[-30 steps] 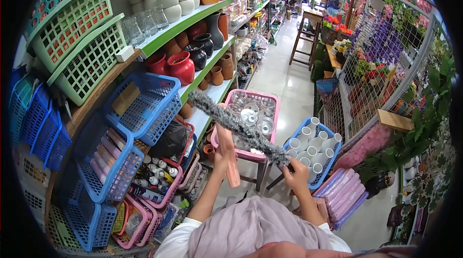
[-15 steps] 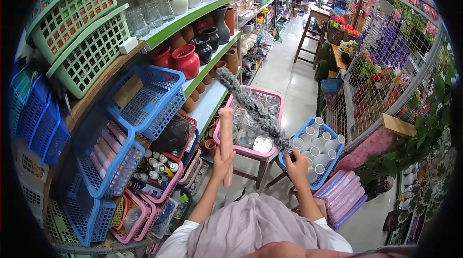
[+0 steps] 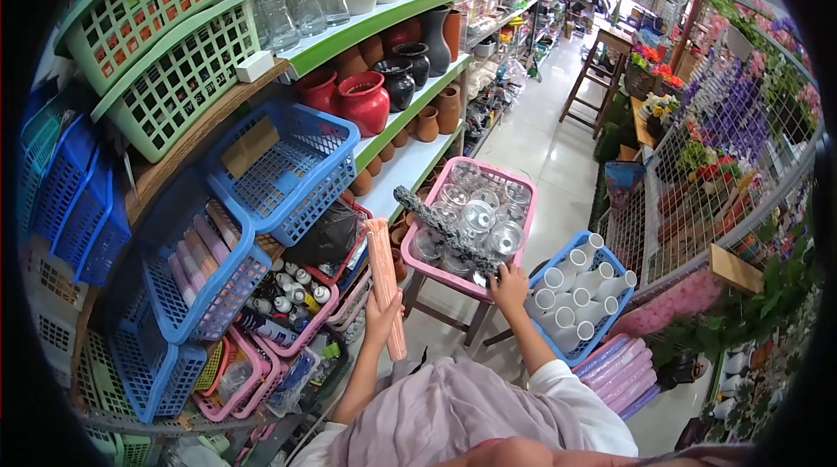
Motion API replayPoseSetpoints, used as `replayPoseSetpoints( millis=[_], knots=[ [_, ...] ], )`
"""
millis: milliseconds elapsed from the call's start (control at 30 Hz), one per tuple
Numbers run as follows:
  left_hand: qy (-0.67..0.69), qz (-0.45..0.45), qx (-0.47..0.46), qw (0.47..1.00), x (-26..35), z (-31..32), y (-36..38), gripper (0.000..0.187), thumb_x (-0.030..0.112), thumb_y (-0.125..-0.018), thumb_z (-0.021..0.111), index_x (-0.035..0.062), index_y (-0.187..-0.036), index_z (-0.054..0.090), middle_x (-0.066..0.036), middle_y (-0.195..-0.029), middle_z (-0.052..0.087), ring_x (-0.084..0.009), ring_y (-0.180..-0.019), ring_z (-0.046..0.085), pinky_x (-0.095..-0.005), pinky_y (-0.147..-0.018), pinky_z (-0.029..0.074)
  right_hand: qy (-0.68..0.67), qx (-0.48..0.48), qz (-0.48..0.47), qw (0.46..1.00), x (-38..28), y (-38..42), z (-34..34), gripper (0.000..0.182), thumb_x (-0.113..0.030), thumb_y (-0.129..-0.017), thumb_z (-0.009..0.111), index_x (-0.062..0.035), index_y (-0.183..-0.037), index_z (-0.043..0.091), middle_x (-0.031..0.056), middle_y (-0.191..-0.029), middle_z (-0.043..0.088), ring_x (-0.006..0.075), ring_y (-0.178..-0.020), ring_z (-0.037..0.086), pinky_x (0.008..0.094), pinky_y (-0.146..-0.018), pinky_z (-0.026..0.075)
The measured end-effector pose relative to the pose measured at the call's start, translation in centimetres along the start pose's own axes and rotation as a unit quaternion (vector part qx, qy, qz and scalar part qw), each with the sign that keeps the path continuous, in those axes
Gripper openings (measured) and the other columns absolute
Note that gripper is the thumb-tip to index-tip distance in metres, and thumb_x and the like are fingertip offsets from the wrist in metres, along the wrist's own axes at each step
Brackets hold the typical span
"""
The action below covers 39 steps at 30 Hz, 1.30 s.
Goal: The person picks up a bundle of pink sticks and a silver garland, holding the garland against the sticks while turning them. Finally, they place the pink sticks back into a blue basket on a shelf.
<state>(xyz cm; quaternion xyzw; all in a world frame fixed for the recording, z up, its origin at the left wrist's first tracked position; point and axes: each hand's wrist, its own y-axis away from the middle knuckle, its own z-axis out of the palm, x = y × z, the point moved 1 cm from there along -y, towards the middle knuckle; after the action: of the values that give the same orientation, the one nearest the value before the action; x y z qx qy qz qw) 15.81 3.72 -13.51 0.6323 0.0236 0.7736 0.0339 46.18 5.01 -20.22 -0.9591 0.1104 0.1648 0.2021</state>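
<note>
Grey duster (image 3: 452, 238) | right hand (image 3: 508, 286), nearer, grips its near end | axis: toward ten o'clock, over pink basket (image 3: 445, 279) | left hand (image 3: 382, 317) clasps peach roll (image 3: 384, 262)

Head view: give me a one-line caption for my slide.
Left hand grips a peach roll; right hand holds a fuzzy gray rod over a pink basket of clear vessels.

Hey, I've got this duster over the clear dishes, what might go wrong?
The duster may knock or snag the clear dishes. The pink basket stands on a stool, so a hard push might tip it. The right hand is near the white vases, so a wide swing could bump them.
</note>
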Motion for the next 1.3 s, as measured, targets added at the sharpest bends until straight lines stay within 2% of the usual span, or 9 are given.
replayPoseSetpoints(
  millis=[100,333,500,667,733,800,867,1067,1300],
  knots=[
    [-0.001,0.002,0.011,1.000,-0.1,-0.7,0.2,0.031,0.015,-0.088,0.062,0.0038,-0.113,0.045,-0.004,-0.099,0.059,-0.0089,-0.067,0.057,-0.0233,-0.057,0.051,0.063,0.025,-0.021,0.997,-0.4,0.1,-0.6,0.036,-0.031,-0.073,0.068,-0.0072,-0.097,0.059,0.0106,-0.101,0.056,0.0277,-0.099,0.050,0.0457,-0.086,0.033],
    [0.011,0.012,0.017,1.000,-0.6,-0.5,-0.1,0.029,0.014,-0.088,0.061,0.0031,-0.111,0.047,-0.007,-0.100,0.060,-0.0096,-0.068,0.058,-0.0237,-0.058,0.051,0.084,0.040,0.022,0.995,-0.8,0.4,0.0,0.046,-0.031,-0.072,0.065,-0.0040,-0.108,0.054,0.0110,-0.103,0.055,0.0270,-0.100,0.050,0.0448,-0.087,0.032],
    [0.012,0.012,0.004,1.000,-0.2,-0.2,-0.5,0.033,0.012,-0.088,0.060,0.0020,-0.115,0.044,-0.008,-0.101,0.060,-0.0105,-0.070,0.059,-0.0243,-0.059,0.052,0.062,0.030,0.058,0.996,-3.0,0.6,-1.7,0.057,-0.030,-0.072,0.064,-0.0023,-0.118,0.049,0.0142,-0.119,0.048,0.0297,-0.115,0.042,0.0504,-0.096,0.027],
    [0.026,0.007,0.014,1.000,0.5,0.0,-0.4,0.035,0.012,-0.089,0.060,0.0022,-0.117,0.043,-0.008,-0.103,0.060,-0.0122,-0.074,0.061,-0.0249,-0.061,0.052,-0.038,0.095,-0.019,0.995,-6.8,0.4,-3.7,0.045,-0.023,-0.074,0.064,-0.0020,-0.112,0.051,0.0147,-0.114,0.050,0.0311,-0.113,0.043,0.0478,-0.095,0.029],
    [0.079,0.007,0.008,0.997,1.2,0.3,-0.3,0.036,0.014,-0.090,0.060,0.0012,-0.119,0.044,-0.008,-0.103,0.060,-0.0127,-0.082,0.062,-0.0246,-0.068,0.051,-0.260,-0.052,-0.113,0.957,-9.0,-0.1,-4.0,0.035,-0.017,-0.078,0.064,-0.0017,-0.107,0.054,0.0137,-0.105,0.054,0.0301,-0.104,0.050,0.0401,-0.089,0.038],
    [0.021,0.086,-0.004,0.996,1.5,0.0,-0.3,0.035,0.016,-0.091,0.059,-0.0009,-0.119,0.045,-0.008,-0.108,0.060,-0.0146,-0.097,0.059,-0.0269,-0.084,0.047,-0.417,-0.227,-0.075,0.877,-12.4,0.3,-4.6,0.028,-0.019,-0.088,0.059,-0.0019,-0.109,0.054,0.0121,-0.102,0.057,0.0225,-0.092,0.058,0.0342,-0.080,0.046],
    [0.007,0.127,0.027,0.991,2.2,0.1,0.0,0.038,0.020,-0.091,0.059,-0.0019,-0.119,0.044,-0.009,-0.107,0.059,-0.0159,-0.099,0.057,-0.0279,-0.085,0.046,-0.416,-0.284,-0.165,0.848,-15.9,0.3,-6.1,0.032,-0.020,-0.089,0.057,-0.0029,-0.115,0.051,0.0119,-0.101,0.058,0.0215,-0.092,0.059,0.0343,-0.083,0.046],
    [-0.066,0.181,0.068,0.979,2.3,-3.7,1.3,0.052,0.023,-0.094,0.050,-0.0044,-0.132,0.029,-0.017,-0.127,0.041,-0.0239,-0.119,0.041,-0.0363,-0.102,0.032,-0.351,-0.327,-0.292,0.827,-24.4,0.7,-7.2,0.044,-0.030,-0.090,0.052,-0.0036,-0.124,0.042,0.0214,-0.106,0.059,0.0367,-0.094,0.061,0.0398,-0.079,0.047],
    [-0.137,0.279,0.222,0.924,9.2,-10.5,1.7,0.054,0.024,-0.096,0.041,-0.0037,-0.136,0.017,-0.020,-0.131,0.035,-0.0266,-0.120,0.040,-0.0379,-0.101,0.031,-0.471,-0.328,-0.318,0.755,-35.2,0.7,-8.9,0.039,-0.024,-0.093,0.049,0.0017,-0.121,0.041,0.0257,-0.099,0.059,0.0388,-0.090,0.061,0.0407,-0.077,0.047]
  ],
)
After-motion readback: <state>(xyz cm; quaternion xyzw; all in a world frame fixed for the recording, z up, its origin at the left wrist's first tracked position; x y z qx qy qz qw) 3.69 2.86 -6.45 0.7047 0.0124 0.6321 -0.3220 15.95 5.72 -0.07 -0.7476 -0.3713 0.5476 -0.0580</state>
